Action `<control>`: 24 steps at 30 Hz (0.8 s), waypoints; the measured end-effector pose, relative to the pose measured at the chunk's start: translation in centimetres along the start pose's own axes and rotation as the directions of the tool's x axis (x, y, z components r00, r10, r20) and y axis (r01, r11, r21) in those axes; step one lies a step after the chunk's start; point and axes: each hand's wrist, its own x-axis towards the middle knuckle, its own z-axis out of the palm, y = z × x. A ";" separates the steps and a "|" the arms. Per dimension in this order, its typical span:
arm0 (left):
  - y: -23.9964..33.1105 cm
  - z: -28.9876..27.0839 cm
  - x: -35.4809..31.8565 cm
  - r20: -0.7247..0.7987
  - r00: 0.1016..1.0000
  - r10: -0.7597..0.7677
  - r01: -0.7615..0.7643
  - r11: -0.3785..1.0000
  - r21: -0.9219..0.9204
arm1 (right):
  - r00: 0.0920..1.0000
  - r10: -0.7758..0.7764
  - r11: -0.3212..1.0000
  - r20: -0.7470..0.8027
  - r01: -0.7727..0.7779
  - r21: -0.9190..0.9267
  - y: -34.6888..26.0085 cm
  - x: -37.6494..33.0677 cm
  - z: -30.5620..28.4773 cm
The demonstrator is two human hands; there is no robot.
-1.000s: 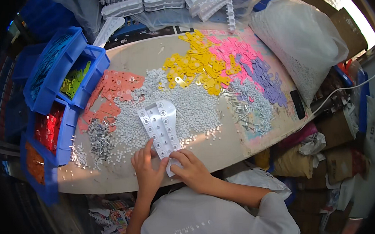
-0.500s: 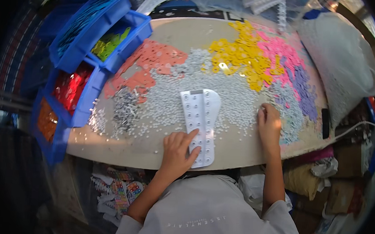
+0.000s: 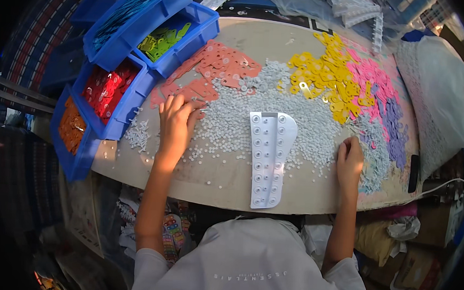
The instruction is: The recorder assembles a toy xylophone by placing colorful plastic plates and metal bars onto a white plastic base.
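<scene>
A white plastic board (image 3: 267,158), straight on one side and rounded on the other, lies upright in front of me with rows of round studs. My left hand (image 3: 175,128) is over the silver pins by the salmon tabs (image 3: 223,65); its index finger and thumb come together at a small pale piece, too small to name. My right hand (image 3: 351,160) rests at the right edge of the white bead-like pieces (image 3: 317,134), beside loose pale grey pegs (image 3: 371,172). Its fingers are bent and pressed together, and what they hold, if anything, is hidden. Neither hand touches the board.
Blue bins (image 3: 165,58) at the left hold blue, green, red and orange parts. Yellow tabs (image 3: 321,71), pink tabs (image 3: 371,76) and purple tabs (image 3: 396,128) lie heaped at the far right. A large translucent bag (image 3: 442,99) stands beside the table's right edge. Small white pieces (image 3: 137,134) lie by the bins.
My left hand has left the board and moved left and away from me to the silver pins. The right hand stays by the grey pegs. The whole view has shifted slightly.
</scene>
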 end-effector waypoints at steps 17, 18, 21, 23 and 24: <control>2.1 -0.6 0.8 0.066 0.998 -0.017 0.031 0.974 -0.225 | 0.928 -0.332 0.825 0.170 0.198 0.529 -12.8 1.8 5.6; 2.9 -0.7 0.9 0.067 0.998 -0.017 0.039 0.940 -0.340 | 0.927 -0.333 0.824 0.171 0.198 0.531 -12.9 1.8 5.9; 5.1 -0.8 1.2 0.083 0.997 -0.004 0.044 0.875 -0.483 | 0.918 -0.341 0.860 0.201 0.218 0.461 -12.8 1.7 6.3; 6.3 -0.3 1.8 0.099 0.995 0.028 0.029 0.847 -0.531 | 0.857 -0.493 0.834 0.151 0.415 0.365 -12.6 1.7 6.3; 6.6 0.4 2.1 0.096 0.995 0.042 0.012 0.863 -0.505 | 0.857 -0.493 0.834 0.152 0.416 0.364 -12.5 1.6 6.0</control>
